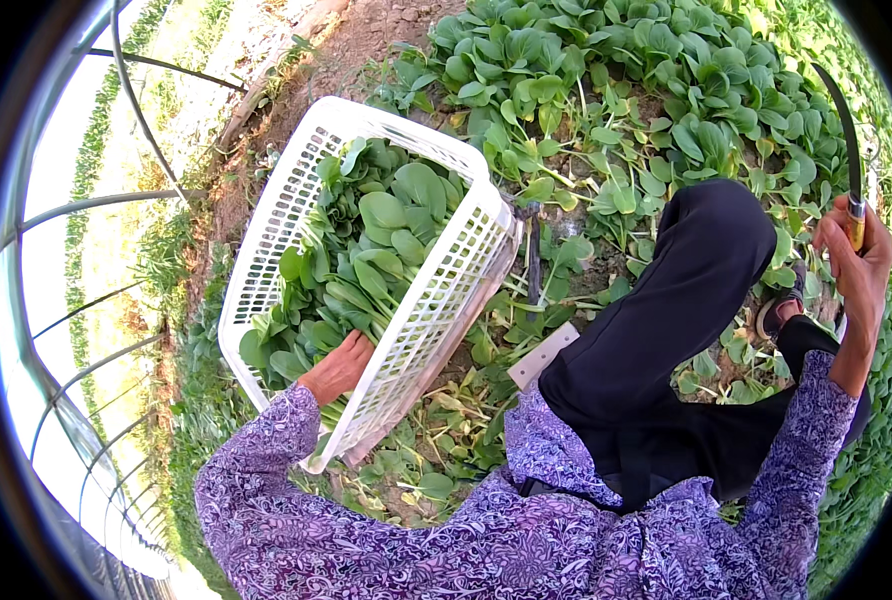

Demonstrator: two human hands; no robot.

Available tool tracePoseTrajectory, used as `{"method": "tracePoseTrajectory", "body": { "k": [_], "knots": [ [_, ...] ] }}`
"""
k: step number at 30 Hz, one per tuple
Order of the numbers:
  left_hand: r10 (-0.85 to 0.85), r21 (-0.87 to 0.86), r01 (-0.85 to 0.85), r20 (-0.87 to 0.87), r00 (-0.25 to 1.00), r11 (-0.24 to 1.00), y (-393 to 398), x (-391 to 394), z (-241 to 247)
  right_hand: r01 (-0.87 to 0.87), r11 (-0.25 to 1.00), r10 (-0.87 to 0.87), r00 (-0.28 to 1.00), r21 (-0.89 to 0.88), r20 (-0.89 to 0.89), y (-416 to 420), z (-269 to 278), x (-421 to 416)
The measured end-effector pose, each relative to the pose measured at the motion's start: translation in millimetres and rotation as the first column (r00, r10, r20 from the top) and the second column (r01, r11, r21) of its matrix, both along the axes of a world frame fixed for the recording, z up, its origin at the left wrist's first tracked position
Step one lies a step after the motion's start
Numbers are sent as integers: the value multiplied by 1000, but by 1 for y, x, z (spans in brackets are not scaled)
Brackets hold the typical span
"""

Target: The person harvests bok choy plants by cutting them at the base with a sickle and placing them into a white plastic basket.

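Observation:
My left hand reaches into a white plastic crate on my left, its fingers among the stems of leafy greens that look like bok choy. Leaves hide the fingertips, so whether they grip a bunch is not clear. Out to the right, my right hand is closed around the yellowish handle of a sickle. Its dark curved blade points up and away from me. The crate is tilted and partly filled with the greens.
Uncut greens grow in a dense patch ahead. Cut leaves and yellowed stalks litter the soil around the crate. A pale board with holes lies beside my bent knee. Curved greenhouse hoops stand along the left.

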State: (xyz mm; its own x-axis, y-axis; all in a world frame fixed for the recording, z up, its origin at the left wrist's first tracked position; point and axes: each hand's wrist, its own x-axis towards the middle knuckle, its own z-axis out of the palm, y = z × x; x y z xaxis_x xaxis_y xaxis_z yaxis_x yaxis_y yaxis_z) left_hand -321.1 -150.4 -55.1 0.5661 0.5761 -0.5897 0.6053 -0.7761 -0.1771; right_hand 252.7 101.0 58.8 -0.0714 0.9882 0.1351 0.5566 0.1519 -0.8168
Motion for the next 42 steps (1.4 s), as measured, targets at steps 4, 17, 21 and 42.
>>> {"method": "tracePoseTrajectory", "body": {
  "k": [4, 17, 21, 42],
  "knots": [
    [-119, 110, 124, -54, 991, 986, -2, -5, 16, 46, 999, -45, 996, 15, -73, -3, -8, 16],
    [320, 68, -320, 17, 947, 945, -25, -62, -97, 198, 980, -197, 964, -13, -177, -18, -11, 9],
    [321, 127, -327, 65, 945, 936, -23, -58, -76, 346, 932, -362, 904, -109, -227, -24, -87, 17],
    [-259, 204, 163, 676, 690, 965, 383, 415, -26, 456, 848, -408, 887, -271, 216, 31, -304, 95]
  ]
}}
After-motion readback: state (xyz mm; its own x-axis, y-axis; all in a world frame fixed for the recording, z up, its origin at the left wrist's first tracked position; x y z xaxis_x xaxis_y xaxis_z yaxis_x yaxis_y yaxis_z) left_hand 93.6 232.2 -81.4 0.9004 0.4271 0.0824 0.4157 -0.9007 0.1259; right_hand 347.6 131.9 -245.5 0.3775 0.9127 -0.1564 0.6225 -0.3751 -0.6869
